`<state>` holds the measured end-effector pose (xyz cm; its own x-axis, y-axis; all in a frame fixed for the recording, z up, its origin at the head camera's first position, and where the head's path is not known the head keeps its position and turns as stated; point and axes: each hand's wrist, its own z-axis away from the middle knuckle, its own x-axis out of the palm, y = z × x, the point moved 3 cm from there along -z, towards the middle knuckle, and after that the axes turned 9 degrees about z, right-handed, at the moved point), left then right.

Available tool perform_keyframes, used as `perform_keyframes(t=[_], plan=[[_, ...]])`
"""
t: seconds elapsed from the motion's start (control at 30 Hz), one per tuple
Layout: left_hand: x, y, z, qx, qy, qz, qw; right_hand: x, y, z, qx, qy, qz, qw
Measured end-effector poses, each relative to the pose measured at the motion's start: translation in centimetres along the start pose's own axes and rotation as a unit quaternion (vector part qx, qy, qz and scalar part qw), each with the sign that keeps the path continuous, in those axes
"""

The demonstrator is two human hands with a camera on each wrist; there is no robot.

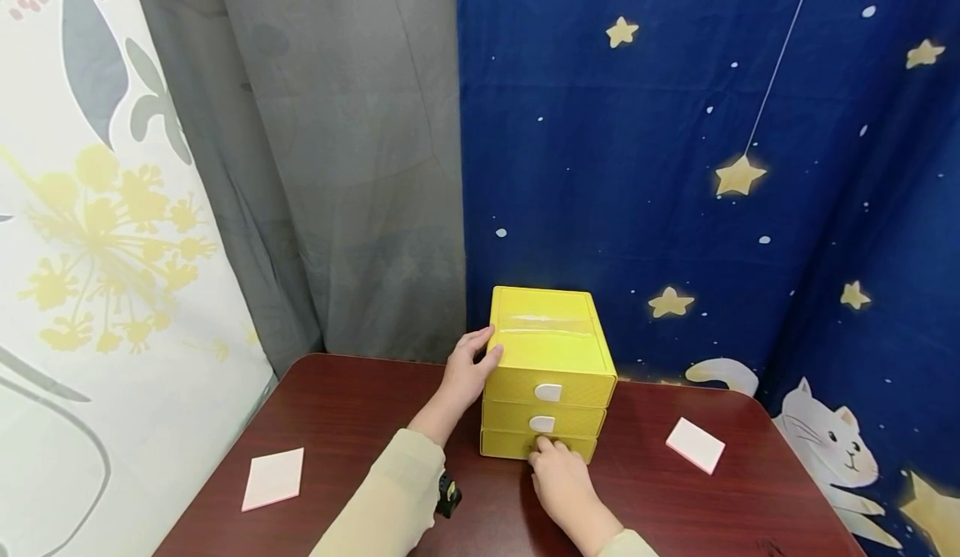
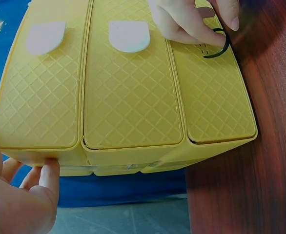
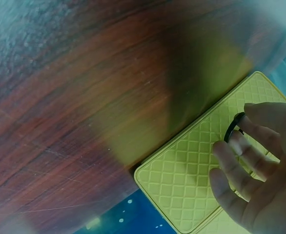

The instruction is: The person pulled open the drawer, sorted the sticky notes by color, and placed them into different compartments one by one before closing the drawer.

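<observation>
A yellow three-drawer box (image 1: 551,348) stands on the table, its drawers closed. The upper two drawers carry white rounded tabs (image 2: 129,36). On the bottom drawer's front there is a thin black curved loop (image 2: 224,47). My right hand (image 1: 561,478) is at that drawer, and its thumb and index finger pinch the black loop (image 3: 234,126); the other fingers are loosely bent in front of the drawer. My left hand (image 1: 468,367) rests against the left side of the box near its top edge, its fingertips touching the side wall in the left wrist view.
A white square pad (image 1: 273,479) lies on the dark red wooden table (image 1: 360,432) to the left. Another white pad (image 1: 696,445) lies to the right. Grey and blue star-patterned curtains (image 1: 570,165) hang close behind the box.
</observation>
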<state>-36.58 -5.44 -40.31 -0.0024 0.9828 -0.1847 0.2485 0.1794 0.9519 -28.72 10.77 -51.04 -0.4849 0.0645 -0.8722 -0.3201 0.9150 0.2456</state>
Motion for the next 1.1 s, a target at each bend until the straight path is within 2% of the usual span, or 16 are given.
perform_keyframes(t=[0.17, 0.73, 0.87, 1.1], plan=[[0.01, -0.07, 0.04, -0.002, -0.002, 0.001, 1.0, 0.01, 0.01, -0.07, 0.001, 0.007, 0.002, 1.0], [0.06, 0.02, 0.14, -0.003, -0.004, -0.003, 1.0, 0.15, -0.02, 0.05, 0.014, 0.091, 0.037, 0.995], [0.01, 0.12, 0.18, -0.003, -0.005, -0.001, 1.0, 0.03, -0.09, 0.08, 0.01, 0.095, 0.039, 0.995], [-0.14, 0.1, 0.14, 0.002, -0.007, 0.005, 1.0, -0.21, -0.6, 0.54, -0.008, 0.076, 0.043, 0.996]])
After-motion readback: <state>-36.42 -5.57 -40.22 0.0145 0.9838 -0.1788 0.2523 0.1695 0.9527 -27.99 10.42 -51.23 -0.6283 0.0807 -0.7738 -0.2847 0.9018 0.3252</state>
